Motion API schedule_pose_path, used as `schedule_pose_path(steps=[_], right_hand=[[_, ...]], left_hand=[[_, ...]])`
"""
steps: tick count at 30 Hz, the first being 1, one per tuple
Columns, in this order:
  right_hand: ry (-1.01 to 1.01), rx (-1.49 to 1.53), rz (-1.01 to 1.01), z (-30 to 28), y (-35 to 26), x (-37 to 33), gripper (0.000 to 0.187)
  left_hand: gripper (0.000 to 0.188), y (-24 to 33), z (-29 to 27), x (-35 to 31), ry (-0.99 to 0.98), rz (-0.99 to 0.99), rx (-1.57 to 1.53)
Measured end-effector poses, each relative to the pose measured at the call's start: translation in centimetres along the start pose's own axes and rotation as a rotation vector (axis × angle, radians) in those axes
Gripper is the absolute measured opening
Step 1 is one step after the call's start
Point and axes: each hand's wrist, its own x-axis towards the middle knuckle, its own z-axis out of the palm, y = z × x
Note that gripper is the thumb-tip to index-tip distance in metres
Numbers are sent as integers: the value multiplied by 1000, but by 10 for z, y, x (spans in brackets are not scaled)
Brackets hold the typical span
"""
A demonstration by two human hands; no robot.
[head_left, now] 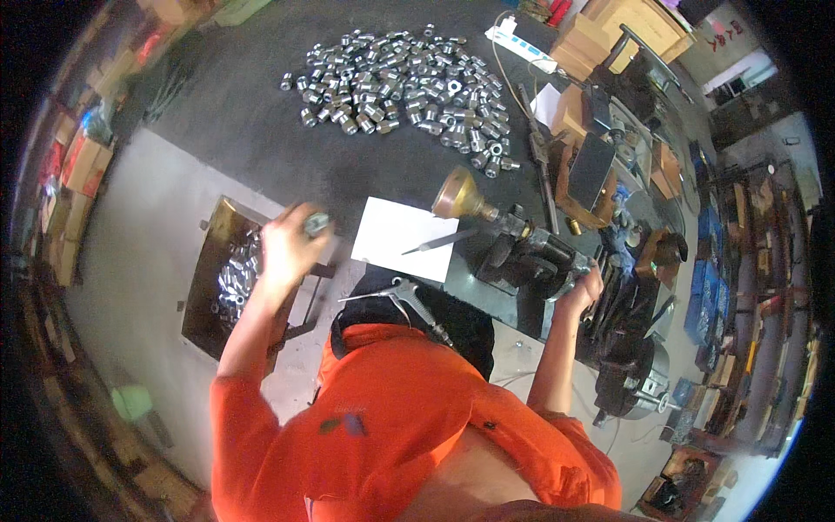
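Bench: dark grey metal worktop, cluttered workshop around.
Brown tray: small shiny steel fittings inside, at 7 o'clock below the left hand.
Left hand: closed on one small silver cylindrical fitting — sticking out toward 2 o'clock.
Right hand: gripping the dark machine's lever — well apart at 3 o'clock.

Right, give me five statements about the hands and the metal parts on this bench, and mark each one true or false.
1. The left hand holds a small metal fitting in its fingers. True.
2. The right hand rests on the white sheet of paper. False: it grips the dark machine at the bench's right.
3. A heap of shiny metal fittings lies spread on the dark bench top. True.
4. The tray under the left hand holds only cardboard. False: it holds metal parts.
5. A slim dark tool lies on the paper. True.
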Motion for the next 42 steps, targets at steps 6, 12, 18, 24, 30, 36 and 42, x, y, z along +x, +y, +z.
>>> schedule_pose_path(steps=[6,12,18,24,30,36,42], right_hand=[[23,-29,9,-4,3,-2,18],[57,31,29,-19,20,-7,18],[37,97,54,-22,19,-12,13],[9,67,89,-24,11,-19,14],[69,50,127,-22,10,-23,14],[83,50,143,-35,12,-24,13],[5,42,153,-20,10,-26,18]], left_hand=[[34,-104,-51,-74,-342,-323,577],[26,-53,-18,-1,-129,-248,100],[35,48,103,97,-169,283,-41],[39,85,181,152,-430,317,290],[33,64,178,140,-230,429,185],[32,71,84,60,-223,305,-101],[24,60,62,3,-220,288,-34]])
